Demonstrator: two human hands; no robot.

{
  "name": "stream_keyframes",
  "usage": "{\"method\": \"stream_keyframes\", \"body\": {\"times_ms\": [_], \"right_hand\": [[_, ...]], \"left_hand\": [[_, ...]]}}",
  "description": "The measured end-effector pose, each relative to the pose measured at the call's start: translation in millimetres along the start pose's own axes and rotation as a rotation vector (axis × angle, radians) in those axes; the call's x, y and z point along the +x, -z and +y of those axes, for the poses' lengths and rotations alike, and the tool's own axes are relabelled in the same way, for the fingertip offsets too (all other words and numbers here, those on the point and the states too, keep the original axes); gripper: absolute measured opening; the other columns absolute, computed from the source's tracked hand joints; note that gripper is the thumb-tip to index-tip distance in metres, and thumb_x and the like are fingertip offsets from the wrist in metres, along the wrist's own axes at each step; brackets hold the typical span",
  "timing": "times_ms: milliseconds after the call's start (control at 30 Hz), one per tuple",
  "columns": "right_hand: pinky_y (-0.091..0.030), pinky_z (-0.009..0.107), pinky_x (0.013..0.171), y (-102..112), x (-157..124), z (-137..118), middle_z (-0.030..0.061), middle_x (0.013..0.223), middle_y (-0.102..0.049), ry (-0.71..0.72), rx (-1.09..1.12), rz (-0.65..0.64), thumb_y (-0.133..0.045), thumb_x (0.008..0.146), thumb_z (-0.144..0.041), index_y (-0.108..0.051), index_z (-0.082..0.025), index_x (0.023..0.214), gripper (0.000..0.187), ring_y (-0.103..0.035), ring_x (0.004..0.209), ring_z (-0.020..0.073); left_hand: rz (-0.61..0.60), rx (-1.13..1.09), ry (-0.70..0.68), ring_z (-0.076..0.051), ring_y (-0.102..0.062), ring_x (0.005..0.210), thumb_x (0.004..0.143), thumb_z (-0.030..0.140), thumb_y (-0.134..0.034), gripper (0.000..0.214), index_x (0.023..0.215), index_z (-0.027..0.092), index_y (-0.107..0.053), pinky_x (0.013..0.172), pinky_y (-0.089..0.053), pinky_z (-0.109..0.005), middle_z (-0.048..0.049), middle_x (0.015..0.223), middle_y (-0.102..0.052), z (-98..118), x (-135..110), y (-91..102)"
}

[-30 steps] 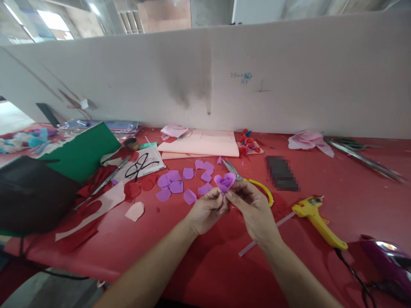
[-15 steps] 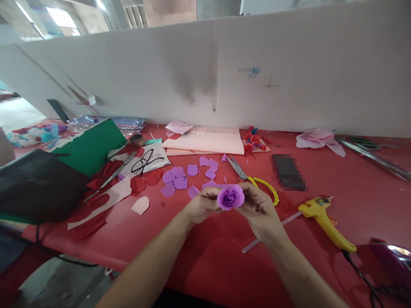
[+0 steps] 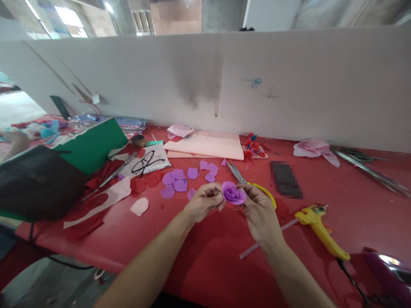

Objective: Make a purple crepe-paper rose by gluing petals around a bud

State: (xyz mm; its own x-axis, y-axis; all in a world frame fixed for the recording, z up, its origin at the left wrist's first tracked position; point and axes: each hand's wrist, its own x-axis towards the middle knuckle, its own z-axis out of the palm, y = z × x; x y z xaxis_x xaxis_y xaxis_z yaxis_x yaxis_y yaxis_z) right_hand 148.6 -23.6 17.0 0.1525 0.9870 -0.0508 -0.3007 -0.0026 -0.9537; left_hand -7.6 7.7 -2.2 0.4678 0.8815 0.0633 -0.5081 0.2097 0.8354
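A purple paper rose (image 3: 233, 193) with curled petals is held up between both hands over the red table. My left hand (image 3: 205, 201) pinches at its left edge, thumb and fingertips together. From the other side, my right hand (image 3: 258, 207) grips the rose with thumb and fingers; its underside is hidden. Just behind the hands lie several cut purple petals (image 3: 180, 185). Scissors with yellow handles (image 3: 266, 192) rest beyond my right hand, partly covered by it. A yellow glue gun (image 3: 321, 231) with a clear glue stick (image 3: 248, 251) lies to the right.
Eyeglasses (image 3: 147, 163) sit on papers at the left, near red scraps and tweezers (image 3: 118, 171). Pale pink sheets (image 3: 205, 145) and small red flowers (image 3: 253, 147) lie at the back. A dark blurred rectangle (image 3: 285, 179) is at right. Another person's hand (image 3: 17, 141) shows far left.
The rose has tilted and shifted slightly right and up, its face turning toward the right. My left fingers have moved to its edge. The camera view has tipped up a little.
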Motion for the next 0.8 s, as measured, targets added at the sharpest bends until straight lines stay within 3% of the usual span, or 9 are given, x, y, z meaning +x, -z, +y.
{"method": "stream_keyframes", "body": {"times_ms": [100,233,367,433,533,600,700,800], "right_hand": [[-0.041,0.023,0.055,0.9,0.6,3.4,-0.0012,0.068,-0.06,-0.001,-0.006,0.009,-0.073,0.075,-0.041,-0.067,-0.021,0.081,0.023,-0.051,0.059,0.0113],[-0.037,0.024,0.05,-3.2,-0.6,3.7,-0.0026,0.059,-0.053,0.036,-0.033,0.048,-0.069,0.078,-0.047,-0.058,-0.021,0.064,0.032,-0.046,0.053,0.0114],[-0.037,0.026,0.051,7.1,-2.4,-11.7,-0.0019,0.055,-0.052,0.204,-0.226,0.113,-0.06,0.082,-0.051,-0.047,-0.021,0.054,0.043,-0.045,0.051,0.0129],[-0.042,0.029,0.058,28.2,-4.2,-26.2,0.0017,0.062,-0.059,0.32,-0.532,0.184,-0.053,0.084,-0.051,-0.054,-0.022,0.061,0.038,-0.052,0.058,0.0169],[-0.045,0.042,0.079,80.1,-8.1,-45.1,0.0119,0.088,-0.07,0.395,-1.23,0.333,-0.046,0.081,-0.044,-0.064,-0.022,0.085,0.029,-0.063,0.081,0.029],[-0.042,0.05,0.088,120.1,-11.4,-49.0,0.0197,0.098,-0.069,0.306,-1.63,0.363,-0.042,0.077,-0.039,-0.065,-0.018,0.095,0.036,-0.063,0.089,0.0367],[-0.046,0.049,0.085,169.2,-16.3,-39.4,0.0199,0.103,-0.069,0.059,-1.894,0.334,-0.043,0.073,-0.037,-0.065,-0.019,0.097,0.037,-0.066,0.088,0.0377],[-0.048,0.047,0.082,192.0,-19.1,-22.1,0.0163,0.103,-0.069,0.021,-1.979,0.292,-0.044,0.074,-0.036,-0.064,-0.024,0.094,0.03,-0.067,0.084,0.0349]], "left_hand": [[0.095,-0.046,-0.064,-0.008,-0.049,0.051,0.061,0.029,-0.083,0.025,0.068,0.014,-0.065,0.054,-0.038,-0.022,0.0004,0.058,-0.058,-2.1,4.6,1.6],[0.245,-0.091,-0.138,-0.009,-0.051,0.056,0.06,0.022,-0.082,0.021,0.069,0.015,-0.065,0.06,-0.042,-0.023,0.001,0.061,-0.059,-3.6,10.2,4.9],[0.296,-0.081,-0.19,-0.008,-0.052,0.057,0.067,0.029,-0.078,0.022,0.075,0.015,-0.063,0.059,-0.04,-0.022,-0.0023,0.072,-0.066,-1.8,14.2,7.0],[0.335,-0.083,-0.199,-0.006,-0.047,0.052,0.071,0.032,-0.075,0.023,0.078,0.016,-0.06,0.053,-0.036,-0.02,-0.0033,0.074,-0.068,-0.7,15.6,7.9],[0.41,-0.078,-0.195,-0.004,-0.042,0.046,0.072,0.032,-0.073,0.023,0.078,0.015,-0.059,0.049,-0.032,-0.019,-0.0034,0.07,-0.069,-0.3,17.6,9.3],[0.458,-0.075,-0.194,-0.005,-0.041,0.047,0.071,0.032,-0.073,0.023,0.076,0.014,-0.06,0.047,-0.03,-0.018,-0.004,0.068,-0.068,-0.5,18.4,9.8],[0.525,-0.078,-0.184,-0.005,-0.041,0.046,0.068,0.03,-0.074,0.022,0.072,0.013,-0.061,0.045,-0.027,-0.018,-0.0039,0.064,-0.066,0.4,18.6,9.7],[0.549,-0.103,-0.136,-0.004,-0.037,0.043,0.067,0.027,-0.074,0.02,0.069,0.013,-0.059,0.043,-0.024,-0.018,-0.0025,0.06,-0.064,3.4,17.8,9.6]]}}
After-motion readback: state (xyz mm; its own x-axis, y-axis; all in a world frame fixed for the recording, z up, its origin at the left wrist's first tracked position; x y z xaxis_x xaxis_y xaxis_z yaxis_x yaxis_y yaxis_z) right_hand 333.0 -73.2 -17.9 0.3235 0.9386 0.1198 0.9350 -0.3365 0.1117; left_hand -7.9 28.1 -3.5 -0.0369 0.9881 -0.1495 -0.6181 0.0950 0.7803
